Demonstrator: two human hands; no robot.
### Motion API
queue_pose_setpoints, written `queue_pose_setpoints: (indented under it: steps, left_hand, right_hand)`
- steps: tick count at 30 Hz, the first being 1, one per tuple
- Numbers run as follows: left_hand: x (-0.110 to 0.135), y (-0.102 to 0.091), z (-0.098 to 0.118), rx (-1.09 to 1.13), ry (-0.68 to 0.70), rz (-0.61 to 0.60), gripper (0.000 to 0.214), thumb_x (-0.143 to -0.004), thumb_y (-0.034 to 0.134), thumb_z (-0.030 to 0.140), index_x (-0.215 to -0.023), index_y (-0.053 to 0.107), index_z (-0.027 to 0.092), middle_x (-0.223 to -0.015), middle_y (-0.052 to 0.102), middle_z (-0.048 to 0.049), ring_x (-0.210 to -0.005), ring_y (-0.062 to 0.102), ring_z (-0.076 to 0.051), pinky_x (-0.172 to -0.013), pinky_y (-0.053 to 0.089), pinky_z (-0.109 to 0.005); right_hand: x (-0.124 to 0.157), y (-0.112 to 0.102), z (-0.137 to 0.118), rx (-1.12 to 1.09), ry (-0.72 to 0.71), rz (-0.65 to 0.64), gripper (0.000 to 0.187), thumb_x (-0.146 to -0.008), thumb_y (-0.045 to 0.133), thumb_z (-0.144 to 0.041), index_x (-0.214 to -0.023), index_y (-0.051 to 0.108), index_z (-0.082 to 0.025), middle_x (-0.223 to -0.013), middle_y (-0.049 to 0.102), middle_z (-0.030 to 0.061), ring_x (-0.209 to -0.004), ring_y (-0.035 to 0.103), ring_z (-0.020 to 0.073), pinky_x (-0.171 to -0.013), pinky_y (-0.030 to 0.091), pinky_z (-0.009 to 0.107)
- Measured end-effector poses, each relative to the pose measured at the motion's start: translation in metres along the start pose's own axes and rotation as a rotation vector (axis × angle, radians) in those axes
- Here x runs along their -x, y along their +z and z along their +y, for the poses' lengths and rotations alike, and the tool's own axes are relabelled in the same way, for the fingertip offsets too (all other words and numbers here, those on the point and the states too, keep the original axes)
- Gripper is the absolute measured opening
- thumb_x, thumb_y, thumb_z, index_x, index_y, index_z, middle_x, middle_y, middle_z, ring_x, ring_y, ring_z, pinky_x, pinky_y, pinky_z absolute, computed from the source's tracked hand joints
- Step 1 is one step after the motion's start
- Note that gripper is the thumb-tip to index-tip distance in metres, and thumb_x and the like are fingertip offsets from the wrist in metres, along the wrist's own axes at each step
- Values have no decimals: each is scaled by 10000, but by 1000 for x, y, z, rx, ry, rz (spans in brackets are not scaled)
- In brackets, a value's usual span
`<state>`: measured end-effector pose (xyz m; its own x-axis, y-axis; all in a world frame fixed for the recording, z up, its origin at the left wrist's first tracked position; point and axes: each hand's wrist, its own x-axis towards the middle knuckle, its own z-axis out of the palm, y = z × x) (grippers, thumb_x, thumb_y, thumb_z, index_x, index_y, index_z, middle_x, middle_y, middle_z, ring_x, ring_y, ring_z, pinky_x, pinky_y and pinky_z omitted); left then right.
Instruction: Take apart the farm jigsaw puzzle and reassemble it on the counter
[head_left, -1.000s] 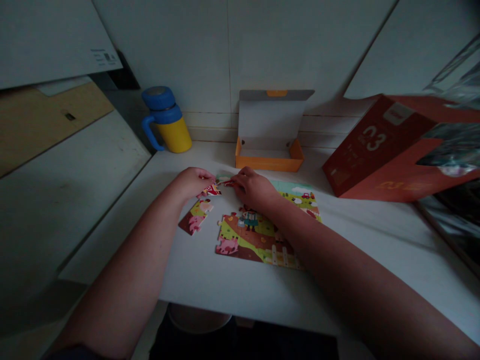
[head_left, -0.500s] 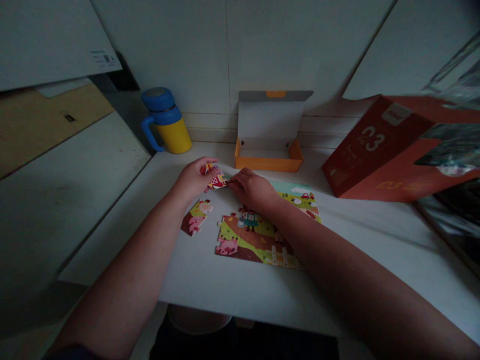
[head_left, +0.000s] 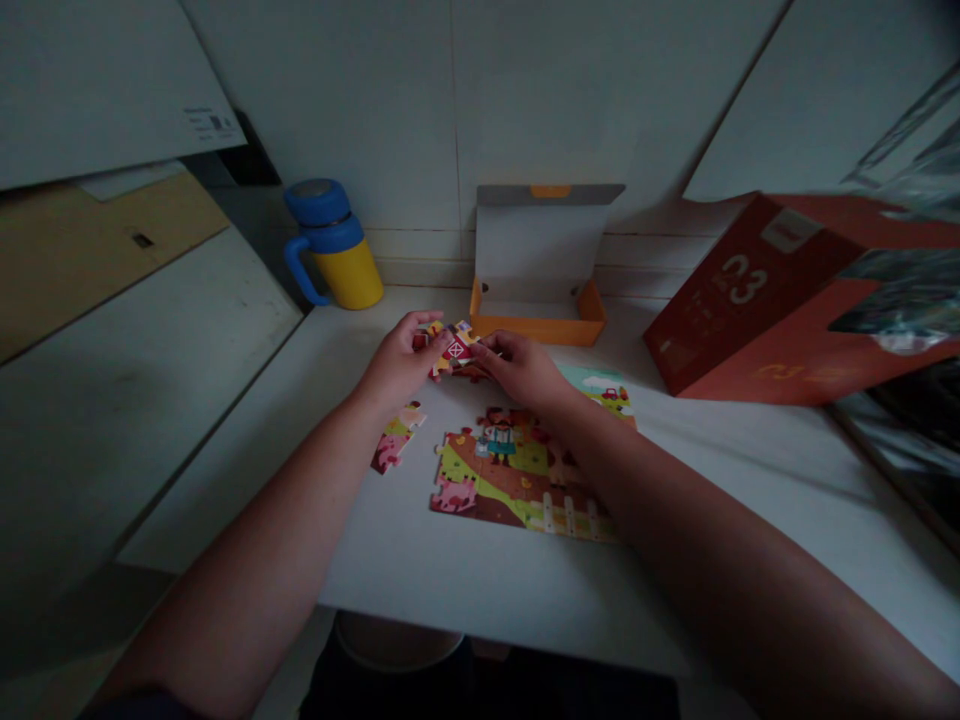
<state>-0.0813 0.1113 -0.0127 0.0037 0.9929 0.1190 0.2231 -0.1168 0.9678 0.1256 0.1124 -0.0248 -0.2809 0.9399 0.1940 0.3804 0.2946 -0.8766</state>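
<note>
My left hand [head_left: 394,365] is closed on jigsaw puzzle pieces [head_left: 454,350] with a red barn printed on them, held above the table. At their right edge, my right hand [head_left: 525,372] pinches with thumb and finger. Whether it grips the same pieces or a separate one, I cannot tell. Below my right forearm lies a partly joined farm puzzle [head_left: 499,478] showing a figure in a teal garment, a pink pig and a white fence; the forearm hides part of it. Left of it, a section with a pink pig [head_left: 394,445] lies apart on the table.
An orange box [head_left: 536,329] with its lid raised stands behind my hands. At the back left is a blue and yellow mug flask [head_left: 349,265]. A large red box [head_left: 720,310] stands on the right. The white table [head_left: 420,575] ends in front of my lap.
The barn pieces have moved right and tilted up more, with my left hand following slightly. My right hand has shifted right, and more of the figure on the joined puzzle shows.
</note>
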Motion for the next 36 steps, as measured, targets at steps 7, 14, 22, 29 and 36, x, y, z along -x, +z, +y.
queue_pose_setpoints:
  steps: [7, 14, 22, 29, 36]
  left_hand:
    - [2, 1, -2, 40, -5, 17, 472, -905, 769, 230, -1350, 612, 216, -932, 727, -16, -597, 681, -110, -529, 530, -209]
    - [-1, -2, -6, 24, 53, 48, 483, -889, 776, 237, -1347, 622, 235, -953, 742, -26, -607, 690, -116, -524, 540, -208]
    - [0, 2, -7, 39, 63, 35, 464, -899, 767, 255, -1338, 615, 243, -955, 717, -16, -616, 666, -103, -556, 555, -214]
    - [3, 1, 1, 3, 52, 83, 452, -904, 758, 234, -1333, 618, 238, -967, 722, -27, -679, 681, -116, -572, 561, -207]
    - [2, 1, 1, 82, 15, 99, 452, -909, 753, 217, -1332, 593, 241, -1028, 736, -44, -695, 691, -121, -562, 553, -208]
  right_hand:
    - [-2, -2, 0, -118, 87, 46, 370, -916, 692, -551, -1011, 684, -193, -922, 731, 30, -692, 588, 132, -655, 446, 273]
    - [-1, -3, -3, -274, 134, -24, 489, -826, 806, -438, -1196, 574, -219, -882, 699, -13, -619, 580, 118, -559, 431, 249]
    - [2, -4, -9, -105, 24, -191, 281, -935, 677, -481, -1059, 593, -243, -741, 672, -30, -582, 536, 136, -555, 369, 258]
    - [4, -7, -24, 219, -88, -190, 372, -1018, 543, -451, -820, 718, -190, -719, 668, -6, -645, 526, 127, -635, 357, 259]
    - [3, -13, -24, -95, 129, -287, 143, -917, 687, -285, -1033, 646, -212, -903, 794, 34, -684, 635, 134, -619, 437, 237]
